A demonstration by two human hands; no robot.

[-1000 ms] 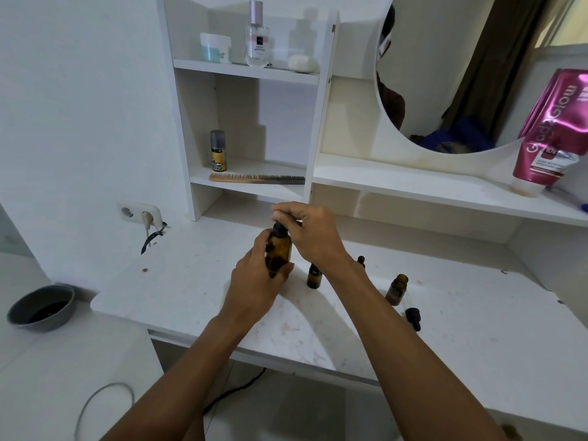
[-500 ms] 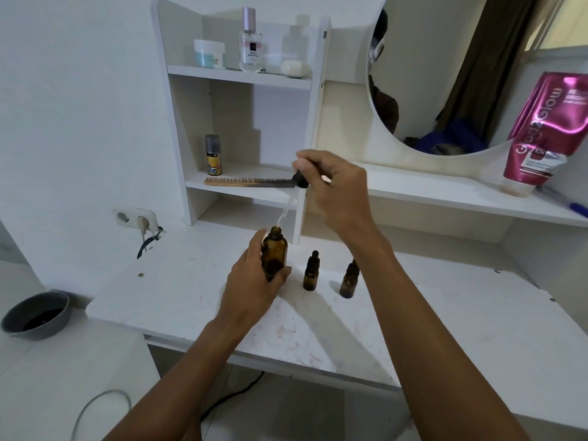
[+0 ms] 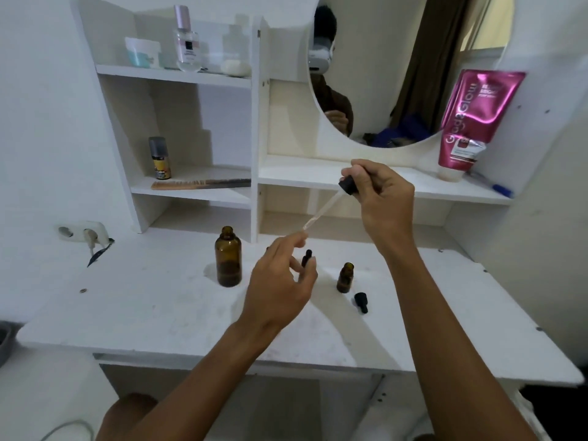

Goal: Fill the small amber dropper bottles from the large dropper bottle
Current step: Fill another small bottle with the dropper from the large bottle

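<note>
The only writing that reads is on the pink tube [image 3: 474,122], which stands cap-down on the right shelf: the word "Glow" runs along it in large letters. The letters before it and the fine print on its white label are too small to make out. On the lower left shelf a can [image 3: 159,158] carries a yellow label, unreadable, beside a comb [image 3: 200,184]. The clear perfume bottle [image 3: 187,46] on the top shelf has a small dark label, also unreadable.

The right hand [image 3: 381,198] is raised in front of the shelf edge, wrist bent, with thumb and fingers clamped on the black top of the dropper [image 3: 348,185]. Its glass tube slants down and left.

The left hand [image 3: 280,288] hovers above the desk [image 3: 143,307], palm turned inward, fingers loosely curled and slightly apart, gripping nothing. Its forefinger tip is just by the dropper's tip; whether they touch is too blurred to tell.

The large bottle [image 3: 228,259] stands upright and uncapped on the desk, left of the left hand. A capped small bottle [image 3: 307,256] shows partly behind that hand's fingers. Right of it stands an open small bottle [image 3: 345,278], with a black cap [image 3: 361,302] lying on the desk just beside it.
</note>
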